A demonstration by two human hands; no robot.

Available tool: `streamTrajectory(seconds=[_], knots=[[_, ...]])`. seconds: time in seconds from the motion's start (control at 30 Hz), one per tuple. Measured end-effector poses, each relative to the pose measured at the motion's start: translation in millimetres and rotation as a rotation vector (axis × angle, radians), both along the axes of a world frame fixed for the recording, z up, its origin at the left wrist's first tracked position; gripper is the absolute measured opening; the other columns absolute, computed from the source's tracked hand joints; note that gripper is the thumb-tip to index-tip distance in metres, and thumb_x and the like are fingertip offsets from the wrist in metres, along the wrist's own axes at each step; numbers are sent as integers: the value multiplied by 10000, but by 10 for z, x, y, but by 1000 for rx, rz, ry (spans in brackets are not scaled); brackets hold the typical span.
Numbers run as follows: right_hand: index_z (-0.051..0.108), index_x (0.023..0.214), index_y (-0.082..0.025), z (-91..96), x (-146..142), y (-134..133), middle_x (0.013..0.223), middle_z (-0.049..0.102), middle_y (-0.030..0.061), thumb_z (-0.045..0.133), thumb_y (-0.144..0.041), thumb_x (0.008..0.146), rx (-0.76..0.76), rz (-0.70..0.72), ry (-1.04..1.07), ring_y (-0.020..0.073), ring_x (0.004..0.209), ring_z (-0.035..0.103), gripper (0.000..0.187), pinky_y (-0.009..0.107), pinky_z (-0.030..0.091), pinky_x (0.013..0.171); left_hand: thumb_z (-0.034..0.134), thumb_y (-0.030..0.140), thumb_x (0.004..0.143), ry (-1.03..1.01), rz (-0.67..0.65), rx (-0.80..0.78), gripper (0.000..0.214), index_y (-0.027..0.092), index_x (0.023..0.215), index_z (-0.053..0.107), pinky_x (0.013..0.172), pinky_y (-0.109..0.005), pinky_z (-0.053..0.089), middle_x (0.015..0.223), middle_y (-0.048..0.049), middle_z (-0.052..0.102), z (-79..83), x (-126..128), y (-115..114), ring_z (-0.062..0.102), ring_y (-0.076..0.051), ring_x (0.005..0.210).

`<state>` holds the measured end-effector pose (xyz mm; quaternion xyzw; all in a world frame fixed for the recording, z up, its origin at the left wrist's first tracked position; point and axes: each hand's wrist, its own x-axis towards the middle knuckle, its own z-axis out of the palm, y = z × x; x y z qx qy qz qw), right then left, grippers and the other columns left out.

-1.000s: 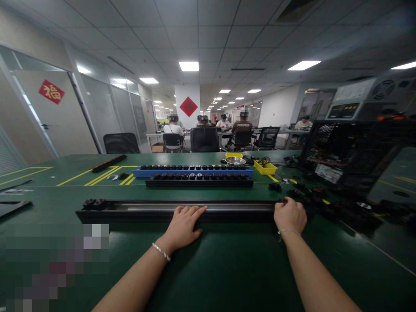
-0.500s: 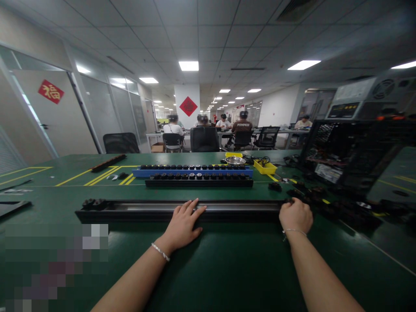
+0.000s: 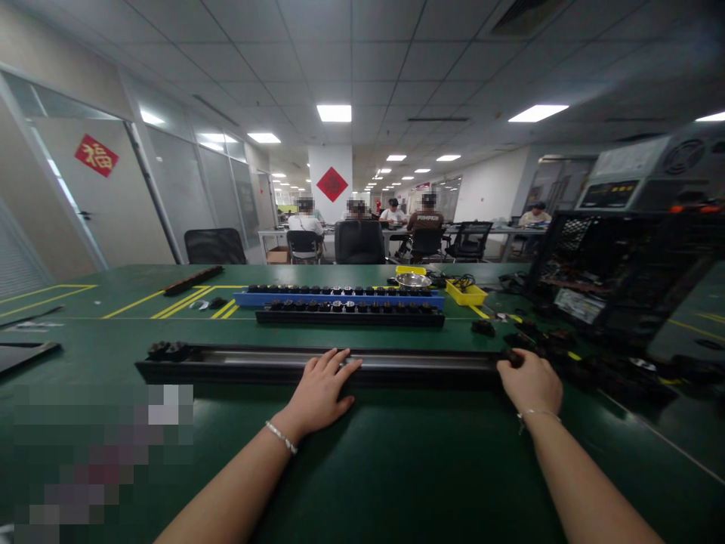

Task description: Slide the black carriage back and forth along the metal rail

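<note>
A long black channel-shaped rail with a shiny inner strip lies across the green table in front of me. My left hand rests on its middle, fingers spread and holding nothing. At the rail's right end my right hand is closed on a small black part, mostly covered by the fingers. Small black parts sit in the rail's left end. Farther back are a black rail and a blue rail, each topped with a row of black pieces.
Loose black parts lie to the right, before an open computer case. A yellow bin and a metal dish stand at the back. Another dark strip lies back left. People sit at far desks.
My right hand has shifted slightly right and turned, so the small black part shows more between its fingers. My left hand stays on the rail. The view has moved a little.
</note>
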<state>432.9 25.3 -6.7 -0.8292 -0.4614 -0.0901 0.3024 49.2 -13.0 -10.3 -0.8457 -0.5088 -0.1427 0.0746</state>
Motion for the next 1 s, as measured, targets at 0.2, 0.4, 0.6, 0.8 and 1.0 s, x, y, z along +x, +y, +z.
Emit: streamTrajectory(seconds=[0.2, 0.4, 0.6, 0.8, 1.0], knots=[[599, 1128, -138, -26, 111, 9, 1028, 592, 167, 415, -382, 750, 18, -34, 46, 313, 953, 542, 486, 426, 436, 800, 593, 374, 745, 2, 1, 2, 721, 368, 1378, 248, 1033, -482, 238, 1459, -16, 298, 7, 2, -14, 228, -277, 1335], [589, 1146, -116, -51, 250, 21, 1075, 587, 192, 416, -375, 745, 68, -73, 92, 338, 968, 532, 508, 438, 434, 782, 599, 361, 739, -2, -4, -5, 717, 365, 1373, 264, 1035, -482, 233, 1462, -22, 292, 3, 5, -3, 227, -277, 1336], [576, 1154, -133, -43, 294, 1, 1117, 595, 168, 442, -368, 743, 104, -113, 172, 297, 972, 542, 492, 381, 419, 806, 595, 366, 740, -2, -5, -12, 717, 366, 1373, 260, 1039, -474, 232, 1460, -19, 296, 10, 2, 1, 222, -268, 1340], [582, 1142, -187, -12, 301, -20, 1119, 617, 118, 437, -398, 745, 96, -181, 248, 270, 959, 569, 472, 338, 418, 760, 593, 362, 738, -1, -1, -13, 718, 362, 1375, 263, 1040, -478, 232, 1461, -20, 295, 21, 9, -10, 222, -270, 1340], [587, 1139, -221, 3, 310, -34, 1075, 633, 116, 448, -411, 747, 91, -203, 298, 271, 969, 571, 458, 340, 419, 773, 589, 368, 743, 7, 6, -19, 715, 366, 1376, 257, 1042, -479, 232, 1463, -14, 292, 25, 6, -11, 220, -273, 1341]])
